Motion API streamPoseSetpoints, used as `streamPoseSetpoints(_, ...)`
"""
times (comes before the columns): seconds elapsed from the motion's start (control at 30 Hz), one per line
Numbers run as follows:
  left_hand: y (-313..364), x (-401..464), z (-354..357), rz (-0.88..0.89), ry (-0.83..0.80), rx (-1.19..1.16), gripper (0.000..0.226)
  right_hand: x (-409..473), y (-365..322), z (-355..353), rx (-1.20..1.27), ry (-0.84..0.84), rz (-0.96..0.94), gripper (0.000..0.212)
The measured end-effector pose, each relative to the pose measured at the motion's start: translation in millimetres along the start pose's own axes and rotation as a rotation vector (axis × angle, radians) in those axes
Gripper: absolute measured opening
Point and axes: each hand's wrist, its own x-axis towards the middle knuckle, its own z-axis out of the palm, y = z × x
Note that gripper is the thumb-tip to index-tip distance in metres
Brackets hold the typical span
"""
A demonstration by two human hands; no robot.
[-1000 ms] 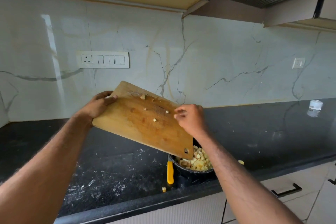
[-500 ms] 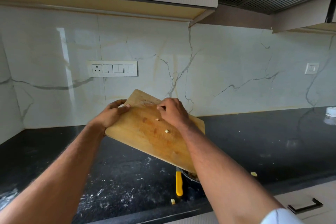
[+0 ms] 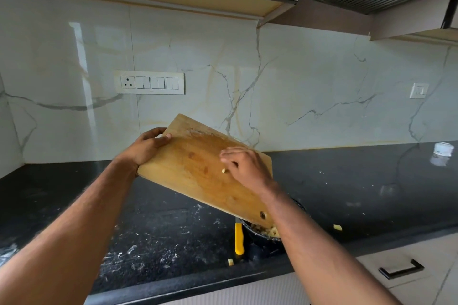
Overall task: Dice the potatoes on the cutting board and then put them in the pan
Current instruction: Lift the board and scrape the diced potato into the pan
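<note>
**A:** Which step are you on?

**B:** The last one. Your left hand (image 3: 146,147) grips the top edge of the wooden cutting board (image 3: 198,176), tilted so its low corner hangs over the black pan (image 3: 262,238), where most of the diced potato (image 3: 272,231) already lies. Your right hand (image 3: 244,168), fingers curled, rests on the board beside one stuck potato cube (image 3: 223,170).

**A:** Next?

**B:** Flick it down, then gather the strays on the black counter (image 3: 371,193).

**A:** Changed since half a second ago?

**B:** Fewer cubes cling; your hand has slid lower.
</note>
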Motion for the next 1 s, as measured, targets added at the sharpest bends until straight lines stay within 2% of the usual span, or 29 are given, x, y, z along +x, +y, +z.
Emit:
streamPoseSetpoints(0.1, -1, 1, 2, -0.011, 0.004, -0.034, 0.034, -14, 17, -4, 0.049, 0.115, 0.316, 0.019)
streamPoseSetpoints(0.17, -1, 1, 3, -0.008, 0.001, -0.033, 0.034, -19, 11, 1, 0.022, 0.143, 0.385, 0.022)
streamPoseSetpoints(0.27, -2, 3, 6, -0.01, -0.002, -0.029, 0.035, -22, -12, 3, 0.008, 0.103, 0.333, 0.027)
streamPoseSetpoints(0.37, -4, 4, 5, -0.003, 0.007, -0.03, 0.037, -29, -28, 9, 0.021, 0.041, 0.165, 0.032)
streamPoseSetpoints(0.5, -7, 3, -1, -0.004, 0.02, -0.035, 0.035, -54, -12, 0, 0.016, -0.064, -0.054, 0.023)
streamPoseSetpoints(0.67, -18, 0, -17, -0.01, 0.073, -0.027, 0.036, -96, 27, -35, -0.095, -0.213, 0.032, 0.023)
streamPoseSetpoints(0.8, -30, -3, -29, -0.018, 0.094, -0.049, 0.037, -114, 38, -60, -0.145, -0.339, 0.146, 0.015)
streamPoseSetpoints(0.87, -35, -9, -30, -0.027, 0.108, -0.059, 0.035, -111, 39, -64, -0.108, -0.223, 0.225, 0.009)
streamPoseSetpoints(0.93, -38, -14, -29, -0.046, 0.11, -0.06, 0.035, -104, 31, -60, 0.008, -0.061, 0.274, 0.015)
streamPoseSetpoints(1.0, -39, -22, -28, -0.066, 0.112, -0.037, 0.034, -99, 16, -51, 0.045, -0.104, 0.26, 0.024)
